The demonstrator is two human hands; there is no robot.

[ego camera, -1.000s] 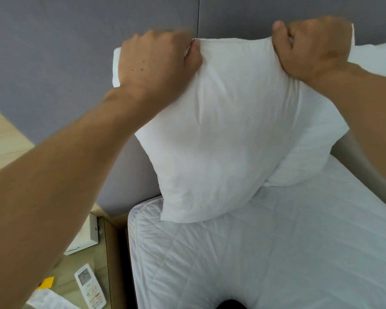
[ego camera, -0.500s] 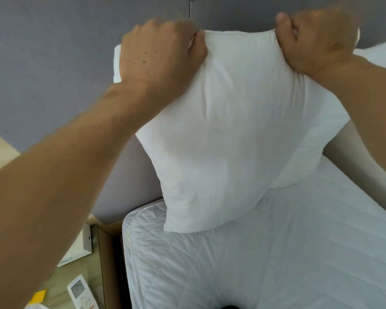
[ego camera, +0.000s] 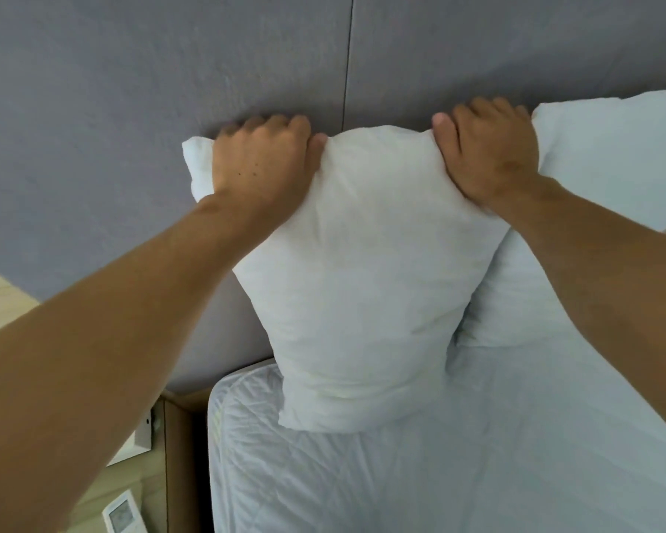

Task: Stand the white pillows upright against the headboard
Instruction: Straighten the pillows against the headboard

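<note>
A white pillow (ego camera: 366, 286) stands upright on the mattress, its back against the grey padded headboard (ego camera: 170, 90). My left hand (ego camera: 260, 163) grips its top left corner and my right hand (ego camera: 489, 155) grips its top right corner. Both hands press the top edge toward the headboard. A second white pillow (ego camera: 600, 178) leans against the headboard just to the right, partly behind the first one and behind my right arm.
The white quilted mattress (ego camera: 477, 455) fills the lower right. Left of the bed is a wooden bedside table (ego camera: 93, 490) with a white remote control (ego camera: 124, 517) and a white box (ego camera: 139, 436) on it.
Both hands have lowered in the view with the pillow's top edge, and the pillow now sits against the headboard with its base on the mattress. The camera has tilted upward.
</note>
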